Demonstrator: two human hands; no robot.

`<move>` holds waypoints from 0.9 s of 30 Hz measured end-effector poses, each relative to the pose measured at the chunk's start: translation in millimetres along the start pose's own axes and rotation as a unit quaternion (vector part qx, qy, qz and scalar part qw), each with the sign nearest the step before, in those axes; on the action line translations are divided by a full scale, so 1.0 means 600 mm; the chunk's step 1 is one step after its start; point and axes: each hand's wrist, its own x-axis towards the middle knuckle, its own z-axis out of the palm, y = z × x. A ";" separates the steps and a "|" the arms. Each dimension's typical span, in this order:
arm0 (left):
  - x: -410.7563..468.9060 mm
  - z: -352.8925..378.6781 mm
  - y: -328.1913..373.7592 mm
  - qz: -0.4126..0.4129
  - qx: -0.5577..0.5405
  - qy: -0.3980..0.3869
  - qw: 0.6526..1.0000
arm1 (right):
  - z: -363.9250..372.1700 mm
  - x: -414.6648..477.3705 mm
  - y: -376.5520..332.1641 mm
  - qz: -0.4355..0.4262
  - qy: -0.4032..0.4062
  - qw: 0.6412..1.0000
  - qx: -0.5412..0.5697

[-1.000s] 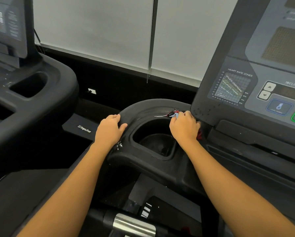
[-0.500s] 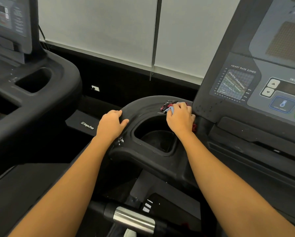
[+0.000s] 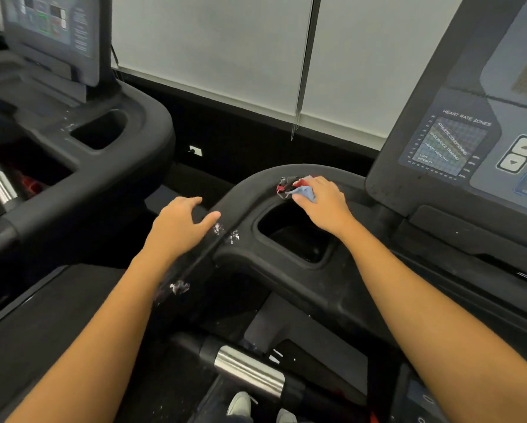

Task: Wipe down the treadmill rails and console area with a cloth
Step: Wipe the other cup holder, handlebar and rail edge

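My right hand (image 3: 323,206) presses a small crumpled cloth (image 3: 296,187), blue with red and black bits, onto the curved black rail (image 3: 256,184) at the far rim of the cup holder (image 3: 296,236). Most of the cloth is hidden under my fingers. My left hand (image 3: 180,225) rests flat on the outer left side of the same rail, fingers spread, holding nothing. White flaky scuffs (image 3: 225,233) mark the rail right beside my left thumb. The console (image 3: 457,141) with its heart rate chart rises at the right.
A second treadmill (image 3: 82,154) with its own cup holder and screen stands to the left, across a dark gap. A chrome-banded handlebar (image 3: 247,370) runs below the rail. White blinds (image 3: 225,56) with a hanging cord cover the window behind.
My right hand has slid the cloth leftward along the top of the rail, away from the console's corner. My left hand has stayed on the rail's outer side.
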 end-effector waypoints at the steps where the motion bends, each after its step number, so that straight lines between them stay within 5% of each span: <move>1: -0.019 -0.001 -0.011 -0.019 0.012 -0.009 1.000 | 0.002 -0.007 -0.013 0.009 -0.002 0.998 0.061; 6: -0.105 0.004 -0.031 -0.091 0.071 -0.040 0.992 | 0.041 -0.038 -0.102 -0.080 -0.007 0.983 0.165; 12: -0.154 0.005 -0.056 -0.109 0.079 0.004 0.991 | 0.138 -0.037 -0.121 -0.100 -0.076 0.992 -0.017; 19: -0.154 0.008 -0.058 -0.084 0.077 0.047 0.992 | 0.167 -0.094 -0.158 -0.240 -0.066 0.968 0.026; 27: -0.155 0.005 -0.059 -0.092 0.063 0.046 0.993 | 0.169 -0.070 -0.180 -0.126 -0.024 0.992 0.014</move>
